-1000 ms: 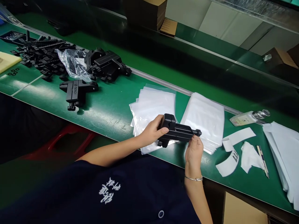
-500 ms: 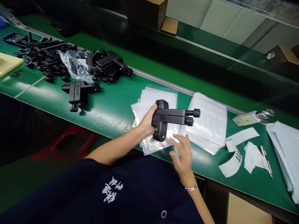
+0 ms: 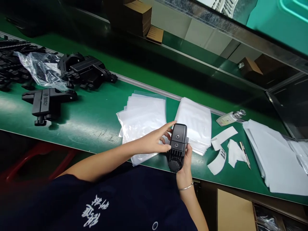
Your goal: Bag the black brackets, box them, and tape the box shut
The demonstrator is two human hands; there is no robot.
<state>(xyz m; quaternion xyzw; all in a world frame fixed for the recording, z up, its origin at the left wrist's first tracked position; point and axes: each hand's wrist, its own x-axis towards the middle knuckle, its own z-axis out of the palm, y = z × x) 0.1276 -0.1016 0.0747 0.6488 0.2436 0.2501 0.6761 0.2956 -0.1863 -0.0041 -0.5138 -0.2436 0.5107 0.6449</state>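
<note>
A black plastic bracket part (image 3: pixel 177 146) is held end-on toward me, just above the near edge of the green bench (image 3: pixel 96 122). My right hand (image 3: pixel 184 162) cups it from below and the right side. My left hand (image 3: pixel 156 141) rests against its left side, thumb and fingers pinching it, index finger stretched out. Under and behind both hands lie two stacks of clear plastic bags, the left stack (image 3: pixel 141 120) and the right stack (image 3: pixel 196 123).
More black bracket parts lie at the left: one with a logo (image 3: pixel 47 101), a heap (image 3: pixel 84 70) and a crumpled clear bag (image 3: pixel 40 69). Right of the hands are label strips (image 3: pixel 221 150), a pen (image 3: pixel 244 154), a small bottle (image 3: pixel 228 118) and white sheets (image 3: pixel 271 157).
The bracket was turned from lying crosswise to pointing end-on at me and came down to the bench edge. My right hand, free half a second ago, now holds it. The camera swung right.
</note>
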